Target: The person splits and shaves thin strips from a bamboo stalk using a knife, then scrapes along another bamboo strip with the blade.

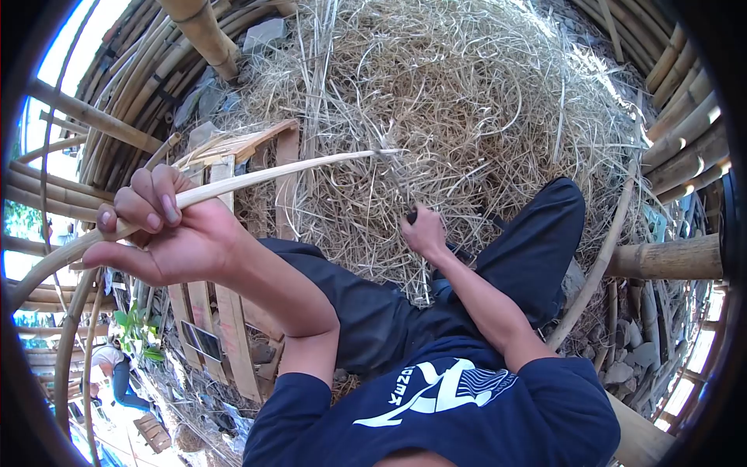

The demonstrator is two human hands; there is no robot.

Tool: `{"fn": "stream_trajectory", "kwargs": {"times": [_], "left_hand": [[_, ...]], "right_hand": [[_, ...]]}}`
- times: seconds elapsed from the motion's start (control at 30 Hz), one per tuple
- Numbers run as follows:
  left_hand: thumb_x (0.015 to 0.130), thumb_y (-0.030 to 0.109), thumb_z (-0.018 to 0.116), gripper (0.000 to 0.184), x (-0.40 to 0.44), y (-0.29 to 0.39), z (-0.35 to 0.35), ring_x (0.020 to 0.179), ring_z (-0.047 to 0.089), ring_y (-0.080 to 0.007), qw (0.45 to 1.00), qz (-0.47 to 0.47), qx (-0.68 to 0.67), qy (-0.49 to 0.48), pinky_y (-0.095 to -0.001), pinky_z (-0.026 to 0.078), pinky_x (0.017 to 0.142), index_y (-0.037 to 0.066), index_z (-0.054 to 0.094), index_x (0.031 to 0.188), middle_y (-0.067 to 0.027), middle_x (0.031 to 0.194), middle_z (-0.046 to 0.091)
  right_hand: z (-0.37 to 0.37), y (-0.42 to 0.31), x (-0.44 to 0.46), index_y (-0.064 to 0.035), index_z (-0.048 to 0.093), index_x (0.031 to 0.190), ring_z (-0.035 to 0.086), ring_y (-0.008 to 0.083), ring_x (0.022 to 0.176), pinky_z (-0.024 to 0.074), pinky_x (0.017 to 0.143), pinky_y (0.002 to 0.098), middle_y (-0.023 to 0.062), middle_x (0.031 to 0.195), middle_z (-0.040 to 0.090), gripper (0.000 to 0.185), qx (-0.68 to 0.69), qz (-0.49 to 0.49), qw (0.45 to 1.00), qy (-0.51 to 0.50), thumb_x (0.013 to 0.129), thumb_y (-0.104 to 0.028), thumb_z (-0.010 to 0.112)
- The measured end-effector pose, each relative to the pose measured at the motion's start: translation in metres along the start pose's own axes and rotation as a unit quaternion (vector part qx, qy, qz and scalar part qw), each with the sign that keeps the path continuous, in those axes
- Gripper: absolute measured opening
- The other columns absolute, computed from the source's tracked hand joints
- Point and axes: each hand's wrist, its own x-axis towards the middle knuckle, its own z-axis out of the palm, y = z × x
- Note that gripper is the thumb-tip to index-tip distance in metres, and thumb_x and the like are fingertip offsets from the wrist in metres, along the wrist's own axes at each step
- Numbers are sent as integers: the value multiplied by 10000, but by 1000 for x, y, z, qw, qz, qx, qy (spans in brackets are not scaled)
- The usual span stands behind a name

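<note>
My left hand is raised at the left with its fingers closed around a long pale bamboo strip. The strip curves from the left edge to a thin tip near the middle of the view. In front of my lap, my right hand grips the dark handle of a knife. Its thin blade is blurred and points up toward the strip's tip; whether the two touch, I cannot tell. Curly shavings cover the ground ahead of me and lie around my legs.
A wooden pallet-like frame lies at my left, with a dark flat object on it. Bamboo poles surround the space, and a long pole slants by my right knee. Stones lie at the right. Another person is at the far lower left.
</note>
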Motion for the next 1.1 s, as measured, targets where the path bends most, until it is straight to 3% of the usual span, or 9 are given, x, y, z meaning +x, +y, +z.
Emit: {"fn": "stream_trajectory", "kwargs": {"times": [0.13, 0.27, 0.33, 0.47, 0.63, 0.8, 0.93, 1.0, 1.1], "left_hand": [[863, 515, 591, 417, 0, 2, 1, 495, 279, -70, 1000, -9, -14, -8, -185, 283, 461, 105, 536, 813, 35, 536, 303], [865, 515, 586, 417, -1, 3, 2, 487, 284, -70, 1000, -13, -16, -1, -184, 282, 458, 105, 538, 808, 31, 525, 317], [867, 518, 581, 419, 1, 3, -2, 487, 284, -70, 1000, -10, -17, -2, -183, 282, 457, 106, 539, 809, 29, 521, 322], [870, 526, 570, 422, 2, 3, -2, 485, 285, -74, 1000, -20, -21, -7, -182, 285, 459, 109, 541, 811, 24, 516, 330], [860, 526, 586, 420, 1, 1, 0, 484, 280, -76, 1000, -18, -18, -18, -181, 281, 463, 111, 541, 812, 25, 518, 327], [859, 524, 590, 422, 1, 1, -1, 487, 272, -77, 1000, -9, -20, -20, -183, 277, 462, 108, 539, 815, 30, 527, 314], [858, 522, 594, 423, 0, 5, -1, 495, 275, -76, 999, -24, -27, -17, -185, 277, 462, 105, 538, 812, 27, 528, 312], [862, 520, 590, 423, 2, 5, -6, 499, 278, -76, 999, -31, -40, -16, -187, 275, 460, 105, 536, 809, 24, 528, 312], [873, 512, 581, 425, 4, 5, -8, 500, 279, -77, 998, -32, -51, -14, -195, 276, 459, 94, 555, 803, 22, 529, 318]], "right_hand": [[9, -5, -3, -22, 540, 867, 632, 417, 661, 506, 604, 473, 235, 684, 625, 215, 81, -180, 980, 30, 789, -208, 616], [41, 55, 12, -22, 583, 869, 631, 426, 739, 493, 650, 477, 241, 714, 625, 235, 31, -62, 997, 34, 786, -240, 615], [48, 77, 27, -7, 618, 963, 629, 425, 870, 499, 776, 477, 253, 861, 654, 337, -33, 143, 987, -58, 764, -279, 614], [28, 45, 12, 5, 624, 1042, 609, 425, 966, 482, 869, 470, 260, 992, 648, 438, -31, 133, 990, -34, 741, -314, 627], [-10, -26, -6, -6, 566, 924, 651, 406, 766, 511, 720, 482, 265, 785, 639, 286, 51, -45, 997, -35, 784, -248, 628], [12, -13, 3, -29, 500, 930, 636, 412, 678, 497, 640, 504, 230, 687, 616, 234, 55, -222, 973, 38, 824, -210, 605], [47, 44, 24, 13, 533, 1091, 613, 422, 955, 479, 843, 481, 270, 976, 638, 380, -47, 91, 994, -43, 815, -238, 609], [35, 55, 30, 46, 513, 1171, 587, 414, 1048, 451, 931, 456, 286, 1111, 602, 513, -25, 156, 983, -97, 794, -285, 624], [27, 51, 27, 33, 576, 1088, 603, 394, 1026, 473, 899, 439, 278, 1060, 624, 466, -16, 134, 989, -59, 774, -307, 632]]}}
